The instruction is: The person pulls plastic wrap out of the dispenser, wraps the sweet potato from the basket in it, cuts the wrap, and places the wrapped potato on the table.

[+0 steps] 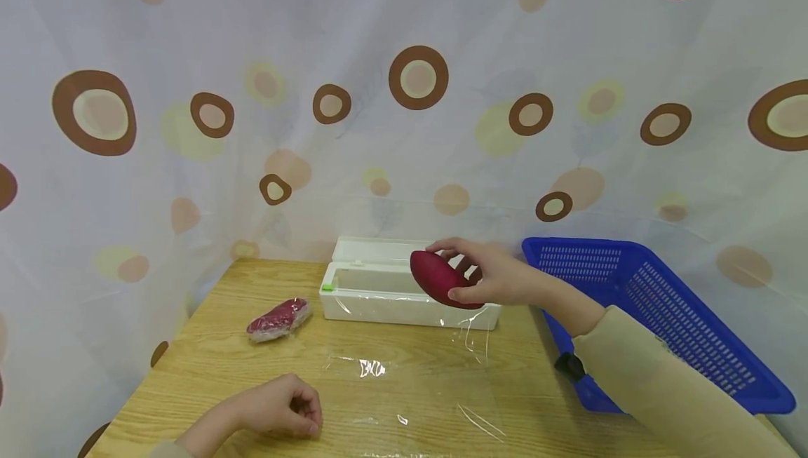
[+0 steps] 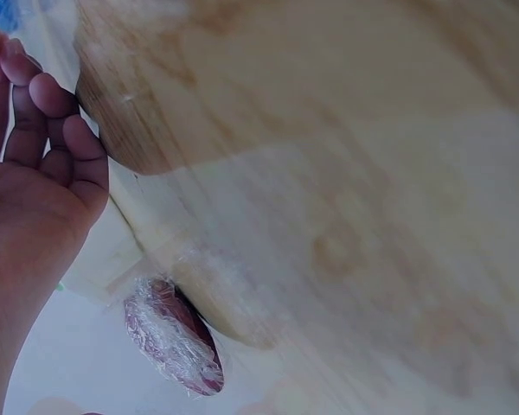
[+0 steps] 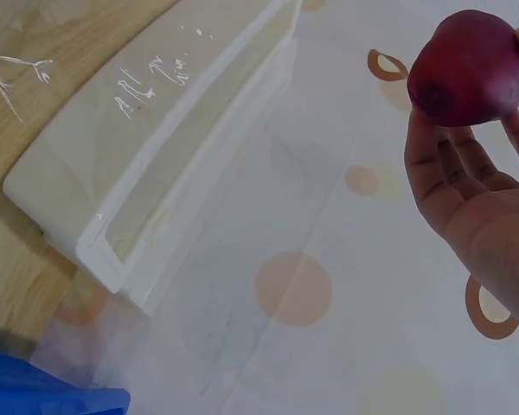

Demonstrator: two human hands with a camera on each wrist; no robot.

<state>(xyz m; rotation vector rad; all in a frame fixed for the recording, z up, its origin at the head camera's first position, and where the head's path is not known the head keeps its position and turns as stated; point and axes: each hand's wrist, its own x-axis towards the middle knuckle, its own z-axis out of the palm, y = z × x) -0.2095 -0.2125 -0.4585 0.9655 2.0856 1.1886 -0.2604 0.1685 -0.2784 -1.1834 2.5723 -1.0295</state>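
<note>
One smooth, dark red, oblong root vegetable (image 1: 438,279) aloft in the right hand (image 1: 495,275)

Right-hand grip: thumb on the near side, fingers over the far side, taking the right half; left end juts free. Probably held so because the taper suits a one-handed pinch.

Below the grip, towards the body: clear, shiny plastic film (image 1: 372,368) on the pale wood-grain table (image 1: 202,346). Spread flat, presumably to offer a broad surface.

Left hand (image 1: 280,405): nearer the body and left of the grip, by the film's left edge; fingers loosely curled, nothing seen in them. Whether it steadies the film, cannot tell.

Left of the grip: a second dark red root in crinkled clear wrap (image 1: 278,320), set off to the side, perhaps to leave the film free.

Containers. Just behind and under the grip: long white plastic box (image 1: 391,308), lid up, seemingly for access; contents unclear. Right of the grip: blue slotted plastic basket (image 1: 694,307), partly hidden by the beige sleeve (image 1: 669,381).
</note>
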